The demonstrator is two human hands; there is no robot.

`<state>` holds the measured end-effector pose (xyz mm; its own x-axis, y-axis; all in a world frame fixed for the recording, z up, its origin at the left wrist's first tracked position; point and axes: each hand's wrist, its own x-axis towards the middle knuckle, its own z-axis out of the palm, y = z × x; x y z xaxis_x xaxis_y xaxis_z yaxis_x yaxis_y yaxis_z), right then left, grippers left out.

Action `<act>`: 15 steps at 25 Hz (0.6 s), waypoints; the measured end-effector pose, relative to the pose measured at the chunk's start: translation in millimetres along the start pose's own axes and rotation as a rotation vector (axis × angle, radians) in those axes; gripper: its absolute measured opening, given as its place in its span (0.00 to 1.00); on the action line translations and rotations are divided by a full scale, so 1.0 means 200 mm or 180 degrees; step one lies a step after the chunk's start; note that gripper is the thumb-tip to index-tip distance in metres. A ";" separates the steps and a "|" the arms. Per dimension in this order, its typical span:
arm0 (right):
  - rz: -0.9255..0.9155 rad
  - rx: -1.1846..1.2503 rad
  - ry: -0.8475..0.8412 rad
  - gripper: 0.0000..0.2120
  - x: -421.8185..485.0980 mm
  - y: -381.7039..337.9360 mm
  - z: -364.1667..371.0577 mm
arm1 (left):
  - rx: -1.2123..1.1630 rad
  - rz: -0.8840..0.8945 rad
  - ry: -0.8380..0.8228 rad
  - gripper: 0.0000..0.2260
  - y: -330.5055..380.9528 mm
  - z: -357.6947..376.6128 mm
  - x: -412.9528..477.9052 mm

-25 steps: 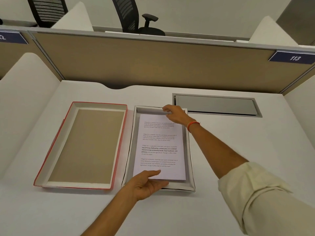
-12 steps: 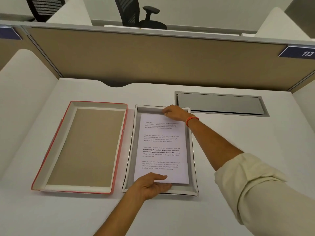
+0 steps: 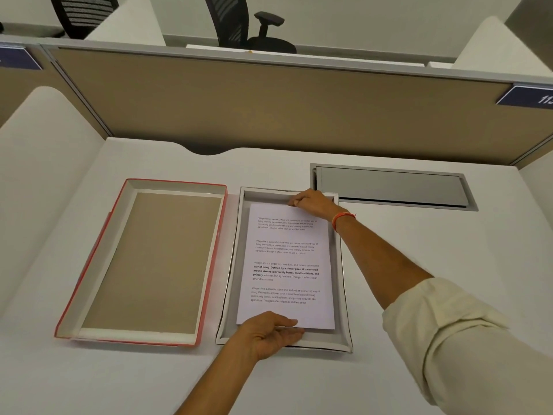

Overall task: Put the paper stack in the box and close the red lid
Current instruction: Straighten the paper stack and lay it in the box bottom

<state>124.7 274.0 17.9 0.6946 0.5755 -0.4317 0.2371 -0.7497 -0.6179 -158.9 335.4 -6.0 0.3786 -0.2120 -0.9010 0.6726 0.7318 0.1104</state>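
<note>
A white paper stack (image 3: 287, 265) with printed text lies inside the shallow grey box (image 3: 344, 295) in the middle of the desk. My left hand (image 3: 269, 332) grips the stack's near edge, thumb on top. My right hand (image 3: 311, 202) pinches the stack's far edge at the box's back wall. The red lid (image 3: 143, 262) lies upside down to the left of the box, its brown inside facing up, and neither hand touches it.
A grey metal cable hatch (image 3: 392, 187) is set into the desk behind and right of the box. A tan partition (image 3: 269, 109) walls off the back of the desk, with white side panels at left and right. Office chairs stand beyond it.
The paper stack has sunk lower and flatter into the box, with both hands still on its ends. The view has shifted slightly.
</note>
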 end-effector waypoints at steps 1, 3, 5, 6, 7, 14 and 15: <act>-0.0008 -0.0003 -0.0007 0.16 0.00 0.00 0.00 | 0.0009 -0.0008 0.0000 0.21 0.00 0.00 0.00; -0.0016 0.0016 -0.0012 0.16 0.00 -0.01 0.00 | 0.0016 -0.0030 0.0010 0.20 0.00 0.00 0.00; -0.0021 0.0012 0.0002 0.16 0.00 -0.01 0.01 | 0.0015 -0.0057 0.0018 0.20 0.01 0.00 0.00; -0.0018 0.0004 0.0012 0.16 0.00 -0.01 0.01 | 0.0017 -0.0063 0.0024 0.20 0.01 0.00 0.00; -0.0008 0.0000 0.0026 0.16 0.00 -0.01 0.01 | 0.0019 -0.0063 0.0030 0.21 0.01 0.00 0.00; -0.0040 -0.0054 0.0101 0.16 -0.01 -0.01 0.02 | 0.0066 -0.0072 -0.0145 0.19 0.01 -0.01 -0.04; -0.0056 -0.0089 0.0066 0.16 -0.01 -0.01 0.02 | 0.0091 -0.0088 -0.0238 0.17 0.01 -0.02 -0.05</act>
<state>120.2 275.0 17.6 0.7041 0.5819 -0.4070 0.2680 -0.7485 -0.6066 -163.5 341.4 1.5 0.4054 -0.2803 -0.8701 0.7007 0.7065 0.0989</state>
